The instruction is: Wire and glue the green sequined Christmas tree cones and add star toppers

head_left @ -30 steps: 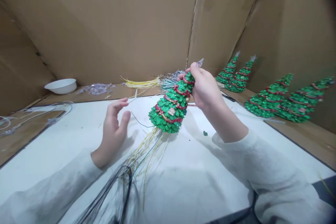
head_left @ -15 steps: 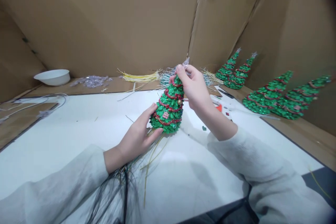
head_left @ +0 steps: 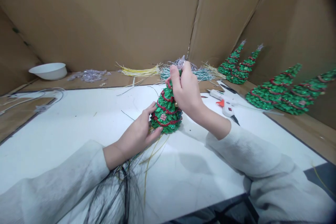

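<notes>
A small green tree (head_left: 168, 113) with red garlands, a pink gift shape and a gold ball stands upright near the middle of the white board. My left hand (head_left: 138, 136) is wrapped round the left side of its base, thumb in front. At the treetop, my right hand (head_left: 185, 89) is closed with thumb and fingers around the tip. A clear star (head_left: 181, 63) shows between those fingers; how it meets the tip is hidden. Dark and yellow wires (head_left: 123, 185) trail from beneath my left hand toward the front edge.
Several decorated trees (head_left: 273, 87) stand at the right. A white glue gun (head_left: 227, 106) lies behind my right forearm. Along the back are a white bowl (head_left: 51, 72), clear pieces (head_left: 90, 75), yellow wires (head_left: 140, 71) and teal wires (head_left: 204, 74). Cardboard walls surround the board.
My right hand has shifted slightly left at the treetop, its fingers now more upright around the star. The view has moved a little, and more of the glue gun shows. My left hand keeps its hold.
</notes>
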{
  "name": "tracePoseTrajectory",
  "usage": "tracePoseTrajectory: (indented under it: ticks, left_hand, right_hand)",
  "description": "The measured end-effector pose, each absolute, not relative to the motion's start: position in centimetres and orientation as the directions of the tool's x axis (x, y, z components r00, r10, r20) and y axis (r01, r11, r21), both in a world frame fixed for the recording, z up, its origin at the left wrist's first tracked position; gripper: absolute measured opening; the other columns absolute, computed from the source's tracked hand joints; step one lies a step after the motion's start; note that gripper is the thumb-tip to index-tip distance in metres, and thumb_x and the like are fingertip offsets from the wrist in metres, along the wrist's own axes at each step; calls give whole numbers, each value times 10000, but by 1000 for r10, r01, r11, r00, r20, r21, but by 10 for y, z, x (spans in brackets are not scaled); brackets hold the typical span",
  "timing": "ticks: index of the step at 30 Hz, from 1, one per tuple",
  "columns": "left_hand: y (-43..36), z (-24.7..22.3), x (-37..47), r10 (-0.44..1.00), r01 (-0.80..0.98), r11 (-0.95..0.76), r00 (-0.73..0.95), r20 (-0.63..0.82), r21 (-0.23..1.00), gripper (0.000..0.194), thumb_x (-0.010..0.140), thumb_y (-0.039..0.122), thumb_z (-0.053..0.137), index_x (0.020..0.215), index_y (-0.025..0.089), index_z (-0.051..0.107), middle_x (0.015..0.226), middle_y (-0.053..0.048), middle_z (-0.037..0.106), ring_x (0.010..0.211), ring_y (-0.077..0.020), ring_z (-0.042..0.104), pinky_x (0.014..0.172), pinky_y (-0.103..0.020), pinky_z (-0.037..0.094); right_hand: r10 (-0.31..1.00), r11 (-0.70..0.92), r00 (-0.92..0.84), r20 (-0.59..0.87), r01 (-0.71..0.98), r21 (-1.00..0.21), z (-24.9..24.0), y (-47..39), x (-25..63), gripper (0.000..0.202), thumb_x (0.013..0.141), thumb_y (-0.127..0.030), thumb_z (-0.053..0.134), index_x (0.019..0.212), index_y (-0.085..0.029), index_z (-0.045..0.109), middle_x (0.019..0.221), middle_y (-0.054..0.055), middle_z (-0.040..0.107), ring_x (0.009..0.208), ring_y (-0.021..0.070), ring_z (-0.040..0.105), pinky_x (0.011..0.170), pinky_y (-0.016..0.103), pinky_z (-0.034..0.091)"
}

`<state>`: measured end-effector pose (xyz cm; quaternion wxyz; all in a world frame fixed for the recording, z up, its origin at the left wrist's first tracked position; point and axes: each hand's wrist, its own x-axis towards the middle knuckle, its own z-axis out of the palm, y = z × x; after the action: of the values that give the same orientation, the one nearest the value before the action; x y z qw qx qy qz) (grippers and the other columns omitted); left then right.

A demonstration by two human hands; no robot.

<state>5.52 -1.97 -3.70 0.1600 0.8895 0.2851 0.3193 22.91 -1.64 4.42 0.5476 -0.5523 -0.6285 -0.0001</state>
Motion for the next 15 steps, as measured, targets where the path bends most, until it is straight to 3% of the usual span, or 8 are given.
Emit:
tracePoseTrajectory:
  ticks: [11, 15]
  left_hand:
    - [-19, -39, 55, 526, 344, -837, 723, 448, 426, 577, 856, 232, 484, 1337, 130, 182, 1414, -230, 343, 1287, -281, 417, 1025, -481, 415]
    - [-21, -42, 57, 535, 393, -839, 718, 444, 377, 581, 868, 241, 467, 1336, 106, 151, 1381, -259, 348, 1278, -310, 421, 1010, -507, 419]
  right_hand:
    - [753, 331, 191, 630, 717, -613, 46, -22, 223, 207, 943, -409, 298, 886, -222, 366, 648, 22, 559, 648, 201, 598, 646, 348, 406]
    - [760, 377, 211, 615, 628, -680, 46, -24, 220, 219, 915, -452, 358, 868, -238, 371, 625, 6, 506, 673, 201, 577, 657, 333, 388]
